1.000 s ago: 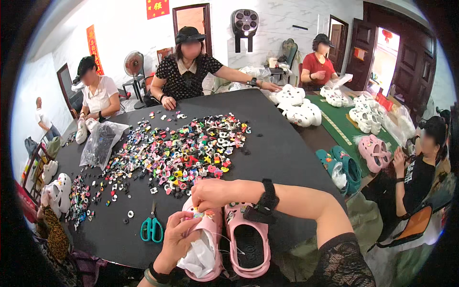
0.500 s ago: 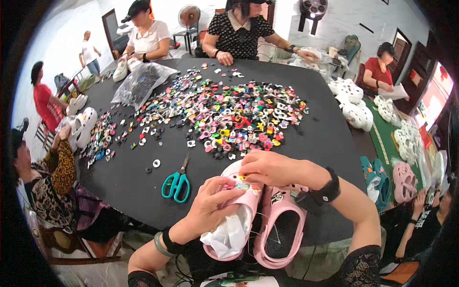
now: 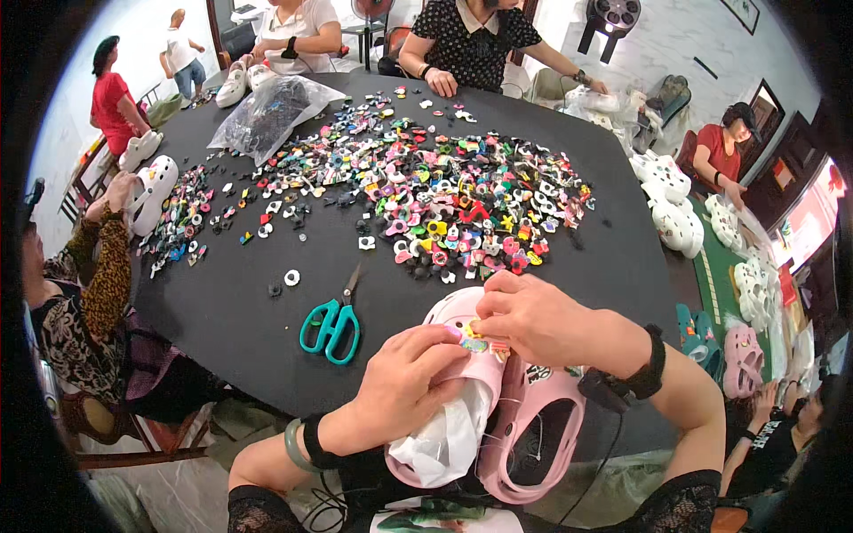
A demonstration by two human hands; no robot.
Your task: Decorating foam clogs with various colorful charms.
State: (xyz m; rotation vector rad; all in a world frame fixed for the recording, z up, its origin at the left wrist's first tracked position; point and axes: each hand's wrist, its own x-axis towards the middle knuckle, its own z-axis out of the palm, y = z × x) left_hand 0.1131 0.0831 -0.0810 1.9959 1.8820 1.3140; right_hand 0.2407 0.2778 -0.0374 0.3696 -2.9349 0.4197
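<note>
A pink clog (image 3: 455,307) with white plastic stuffed in its opening (image 3: 440,444) is at the near edge of the table. My left hand (image 3: 400,377) is closed round its side, thumb and fingers over the upper. Several colourful shoe charms (image 3: 475,345) sit on its toe. My right hand (image 3: 533,315) is closed at the toe, its fingertips pressed on a small yellow charm (image 3: 474,329), which they partly cover. Touching this clog on the right is its pink mate (image 3: 503,453), with a dark insole and charms on its upper, partly hidden by my right hand.
Teal-handled scissors (image 3: 330,329) lie left of the clogs. A wide heap of loose charms (image 3: 444,195) covers the middle of the black table (image 3: 613,293). A clear plastic bag (image 3: 271,115) lies beyond. White clogs (image 3: 675,222) stand at right. Several co-workers sit around.
My view has shifted slightly. My right fingers have changed position at the clog's toe, and more of the yellow charm shows now. My left hand keeps its hold.
</note>
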